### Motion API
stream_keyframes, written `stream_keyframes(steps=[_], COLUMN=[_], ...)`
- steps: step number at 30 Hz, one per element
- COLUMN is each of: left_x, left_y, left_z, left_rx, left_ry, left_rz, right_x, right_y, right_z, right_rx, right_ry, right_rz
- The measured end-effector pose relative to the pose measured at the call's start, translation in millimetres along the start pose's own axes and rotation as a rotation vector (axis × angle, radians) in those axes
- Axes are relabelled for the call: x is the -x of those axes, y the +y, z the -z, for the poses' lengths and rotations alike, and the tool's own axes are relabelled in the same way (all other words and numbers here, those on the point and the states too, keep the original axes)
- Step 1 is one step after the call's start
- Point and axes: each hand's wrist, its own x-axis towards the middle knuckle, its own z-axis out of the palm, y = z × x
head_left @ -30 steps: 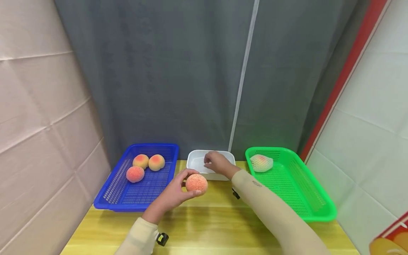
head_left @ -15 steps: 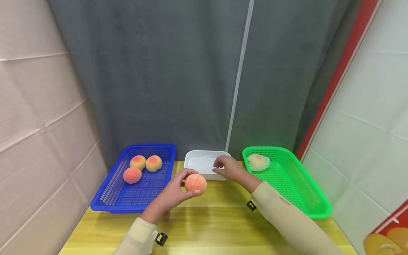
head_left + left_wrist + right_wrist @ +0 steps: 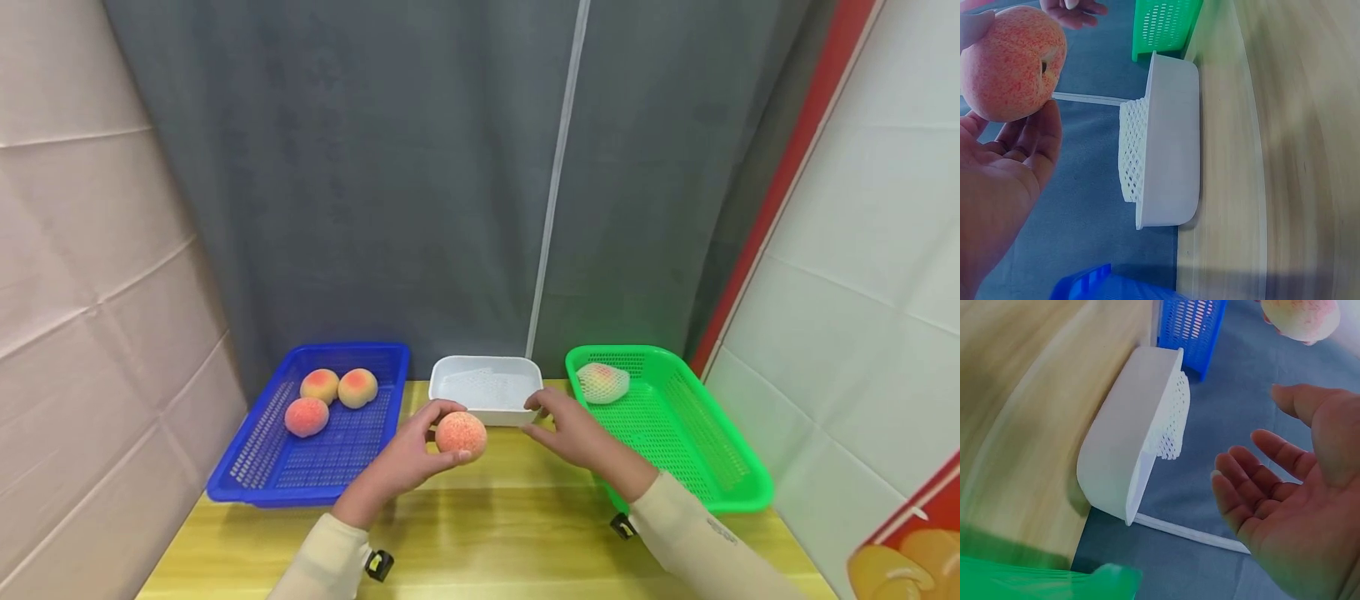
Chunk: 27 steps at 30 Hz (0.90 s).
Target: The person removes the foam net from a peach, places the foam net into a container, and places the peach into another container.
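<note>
My left hand [image 3: 401, 460] grips a reddish peach [image 3: 461, 436] between thumb and fingers, held up in front of the white box [image 3: 497, 417]. In the left wrist view the peach's stem hollow faces right. My right hand [image 3: 576, 435] holds nothing; its fingers are spread and loosely bent near the box's right front corner. White foam netting [image 3: 1132, 150] stands above the rim of the box in the left wrist view. Three more peaches [image 3: 357, 388] lie in the blue basket [image 3: 307, 497] on the left.
On the right is a green basket [image 3: 738, 433], with one peach in a white net sleeve [image 3: 602, 383] in its far left corner. A grey curtain [image 3: 375, 183] hangs behind the wooden table [image 3: 480, 533]. Pale walls stand at both sides.
My right hand has drawn back from over the white box to the right and nearer to me, its fingers spreading. The left hand keeps the peach in nearly the same place.
</note>
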Motion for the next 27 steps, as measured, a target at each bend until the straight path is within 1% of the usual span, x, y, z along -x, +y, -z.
stream_keyframes(steps=[4, 9, 12, 17, 22, 27], left_x=[-0.2, -0.5, -0.3, 0.1, -0.9, -0.6], left_y=[-0.7, 1.3, 1.6, 1.8, 1.0, 0.5], left_z=[-0.7, -1.9, -2.6, -2.7, -3.1, -0.7], left_rx=[0.004, 0.014, 0.016, 0.021, 0.024, 0.027], left_ry=[-0.009, -0.015, -0.015, -0.016, -0.018, -0.031], left_rz=[0.006, 0.000, -0.003, 0.000, 0.003, 0.006], right_x=[8.6, 16.7, 19.9, 23.5, 24.6, 25.4], right_y=[1.0, 2.6, 3.2, 4.1, 4.3, 4.4], right_z=[-0.7, -3.6, -5.0, -6.9, -9.8, -14.6], right_rx=[0.013, 0.042, 0.042, 0.043, 0.044, 0.042], right_ry=[-0.005, -0.008, -0.015, -0.017, -0.013, -0.031], right_rz=[-0.028, -0.004, -0.008, -0.011, 0.004, 0.031])
